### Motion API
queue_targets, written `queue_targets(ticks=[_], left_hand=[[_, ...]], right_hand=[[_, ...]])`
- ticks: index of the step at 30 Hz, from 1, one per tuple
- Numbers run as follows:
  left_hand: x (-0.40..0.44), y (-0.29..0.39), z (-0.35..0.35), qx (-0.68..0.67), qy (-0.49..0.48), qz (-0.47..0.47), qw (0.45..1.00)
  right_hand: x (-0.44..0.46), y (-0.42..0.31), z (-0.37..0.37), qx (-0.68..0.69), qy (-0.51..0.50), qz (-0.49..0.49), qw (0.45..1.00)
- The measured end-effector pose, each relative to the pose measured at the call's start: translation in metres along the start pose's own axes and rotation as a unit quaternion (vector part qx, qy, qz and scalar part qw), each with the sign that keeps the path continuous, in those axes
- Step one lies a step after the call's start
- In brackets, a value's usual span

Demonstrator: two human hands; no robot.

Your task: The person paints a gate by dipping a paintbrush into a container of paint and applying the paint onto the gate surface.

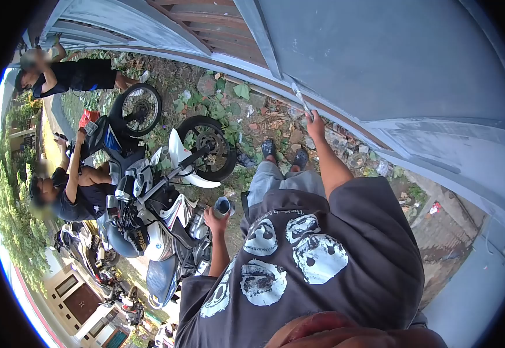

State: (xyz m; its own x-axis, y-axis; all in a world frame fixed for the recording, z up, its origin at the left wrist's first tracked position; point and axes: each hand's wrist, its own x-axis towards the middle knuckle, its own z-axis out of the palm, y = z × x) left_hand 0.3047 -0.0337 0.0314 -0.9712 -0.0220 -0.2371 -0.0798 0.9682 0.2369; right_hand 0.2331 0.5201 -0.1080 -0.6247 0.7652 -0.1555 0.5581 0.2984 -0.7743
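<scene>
paintbrush [300, 97], one o'clock, gripped in closed right hand [315, 124], contact with grey panel [392, 64] unclear; cup [223, 207], seven o'clock, left hand [215, 220] curled round it, contents indistinct.

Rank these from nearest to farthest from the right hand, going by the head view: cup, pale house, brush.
1. Brush: held in the right hand.
2. Cup: across the body, in the left hand.
3. Pale house: background, lower left of the view.
</scene>
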Motion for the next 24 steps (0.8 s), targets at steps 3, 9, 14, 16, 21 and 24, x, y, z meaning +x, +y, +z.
queue_targets(ticks=[3,9,14,16,21,24], left_hand=[[-0.004,-0.001,-0.009,0.018,0.007,0.032,0.999],[0.009,-0.004,-0.024,0.055,-0.037,0.070,0.995],[0.035,0.012,-0.023,0.048,-0.023,0.094,0.994],[0.041,0.022,-0.022,0.052,-0.020,0.111,0.992],[0.051,0.038,-0.008,0.039,-0.030,0.107,0.993],[0.052,0.041,-0.005,0.032,-0.034,0.119,0.992]], right_hand=[[0.002,0.000,-0.003,-0.006,-0.026,0.026,0.999],[-0.039,0.037,-0.012,0.007,0.062,0.050,0.997],[-0.140,0.080,-0.052,-0.028,0.163,0.166,0.972],[-0.165,0.083,-0.060,-0.035,0.177,0.151,0.972],[-0.159,0.058,-0.066,-0.077,0.046,0.073,0.993],[-0.119,0.029,-0.048,-0.039,0.011,0.022,0.999]])
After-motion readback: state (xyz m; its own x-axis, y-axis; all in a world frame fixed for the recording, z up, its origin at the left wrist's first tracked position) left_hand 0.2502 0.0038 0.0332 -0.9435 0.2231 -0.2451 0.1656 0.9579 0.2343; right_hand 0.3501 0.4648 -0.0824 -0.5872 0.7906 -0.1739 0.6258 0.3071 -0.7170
